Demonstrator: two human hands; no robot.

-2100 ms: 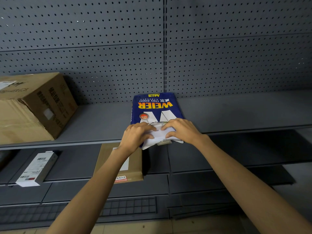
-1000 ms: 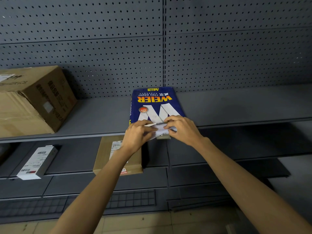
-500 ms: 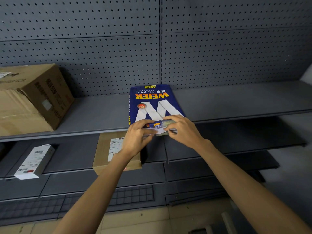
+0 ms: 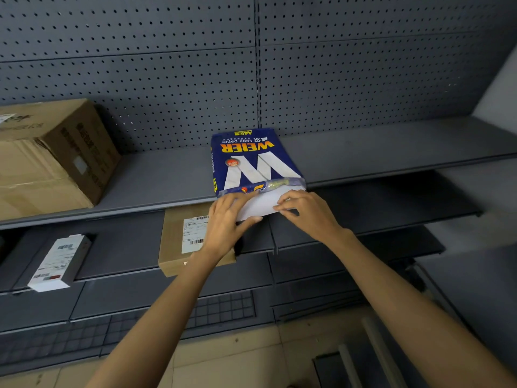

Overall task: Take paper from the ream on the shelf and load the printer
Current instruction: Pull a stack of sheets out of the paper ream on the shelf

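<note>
A blue ream of copy paper [image 4: 253,161] lies flat on the grey upper shelf [image 4: 377,152], its near end over the shelf edge. That end of the wrapper is open and pushed back. A stack of white sheets [image 4: 261,204] sticks out of it toward me. My left hand [image 4: 228,217] grips the stack's left corner, thumb under, fingers on top. My right hand [image 4: 306,211] pinches the stack's right edge. The printer is not in view.
A large cardboard box [image 4: 53,155] sits at the left of the same shelf. On the shelf below lie a flat brown parcel [image 4: 181,242] under my left wrist and a small white box [image 4: 56,264] further left. A perforated grey panel backs the shelving.
The wrapper's folded end flap has been opened and pushed back. White sheets now stick out of the ream toward me, and both hands have shifted from the flap onto those sheets.
</note>
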